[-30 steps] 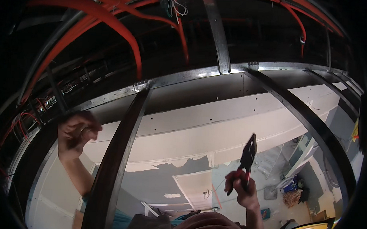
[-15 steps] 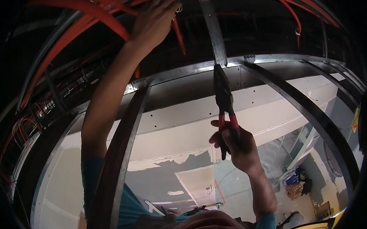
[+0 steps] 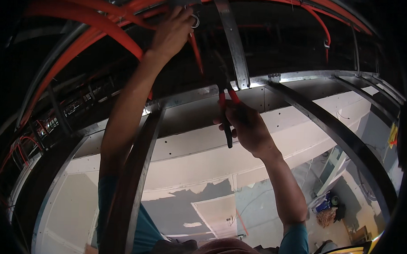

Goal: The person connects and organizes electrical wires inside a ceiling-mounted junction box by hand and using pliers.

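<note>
My right hand (image 3: 249,128) is closed around a pair of pliers (image 3: 224,112) with red-and-black handles. Their dark head points up past the metal ceiling rail and fades into the dark space above it. Higher and to the left, my left hand (image 3: 171,36) reaches up among orange conduits. Its fingers are bent at a grey fitting (image 3: 190,0) by the top edge; what they grip is hidden. Beside those fingers a small loop of white wire (image 3: 196,22) sticks out. Just below it hangs a thin orange conduit (image 3: 196,54).
A metal rail (image 3: 186,96) crosses in front of me, with a strut (image 3: 232,38) rising from it. Dark metal channels run toward me, one (image 3: 143,169) beside my left arm and another (image 3: 333,127) at right. Thick orange conduits (image 3: 104,25) curve overhead at left. Far below lies a floor with bundled items (image 3: 327,216).
My right hand has raised the pliers up and to the left, toward my left hand; their head now passes above the rail. My left hand stays by the fitting, slightly lower in the picture.
</note>
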The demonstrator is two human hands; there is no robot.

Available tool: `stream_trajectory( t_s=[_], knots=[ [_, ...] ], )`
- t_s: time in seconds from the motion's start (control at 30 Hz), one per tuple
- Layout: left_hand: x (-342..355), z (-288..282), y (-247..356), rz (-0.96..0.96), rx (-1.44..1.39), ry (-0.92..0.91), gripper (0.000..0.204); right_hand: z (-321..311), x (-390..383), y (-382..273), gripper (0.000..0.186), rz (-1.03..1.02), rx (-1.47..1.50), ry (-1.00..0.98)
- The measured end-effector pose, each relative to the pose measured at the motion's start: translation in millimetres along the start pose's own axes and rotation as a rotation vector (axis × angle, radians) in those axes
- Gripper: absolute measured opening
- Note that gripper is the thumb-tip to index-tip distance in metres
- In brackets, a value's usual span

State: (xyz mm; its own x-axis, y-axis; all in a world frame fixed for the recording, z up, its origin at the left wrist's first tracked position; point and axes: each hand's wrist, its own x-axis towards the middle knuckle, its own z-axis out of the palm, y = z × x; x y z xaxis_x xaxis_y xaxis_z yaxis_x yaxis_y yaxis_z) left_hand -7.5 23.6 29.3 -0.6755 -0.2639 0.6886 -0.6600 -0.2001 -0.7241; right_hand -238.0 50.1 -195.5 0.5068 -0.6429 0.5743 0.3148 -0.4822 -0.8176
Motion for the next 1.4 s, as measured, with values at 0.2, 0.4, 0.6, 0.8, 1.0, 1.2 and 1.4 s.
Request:
stream_trajectory(
  t_s=[0.2, 0.4, 0.6, 0.8, 1.0, 1.2, 1.4],
  knots=[
    [-10, 2, -10, -0.05, -0.311, 0.162, 0.01, 1, 33, 4, 0.031, 0.007, -0.01, 0.016],
    [-13, 13, -11, -0.06, -0.429, 0.31, 0.006, 3, 68, -9, 0.026, 0.03, 0.064, 0.006],
    [-14, 18, -14, -0.106, -0.46, 0.294, 0.012, 0, 96, -21, 0.028, -0.047, -0.154, 0.061],
    [-12, 27, -15, -0.346, -0.87, 0.274, 0.012, -11, 117, -24, 0.034, -0.091, -0.22, 0.046],
    [-11, 24, -15, -0.42, -0.942, 0.223, 0.015, -15, 132, -30, 0.038, -0.012, -0.235, 0.038],
    [-14, 14, -16, -0.415, -0.932, 0.095, 0.019, -13, 142, -23, 0.04, -0.085, -0.243, 0.014],
    [-14, 18, -16, -0.433, -0.975, 0.134, 0.019, -5, 156, -29, 0.041, -0.125, -0.274, 0.034]
  ],
)
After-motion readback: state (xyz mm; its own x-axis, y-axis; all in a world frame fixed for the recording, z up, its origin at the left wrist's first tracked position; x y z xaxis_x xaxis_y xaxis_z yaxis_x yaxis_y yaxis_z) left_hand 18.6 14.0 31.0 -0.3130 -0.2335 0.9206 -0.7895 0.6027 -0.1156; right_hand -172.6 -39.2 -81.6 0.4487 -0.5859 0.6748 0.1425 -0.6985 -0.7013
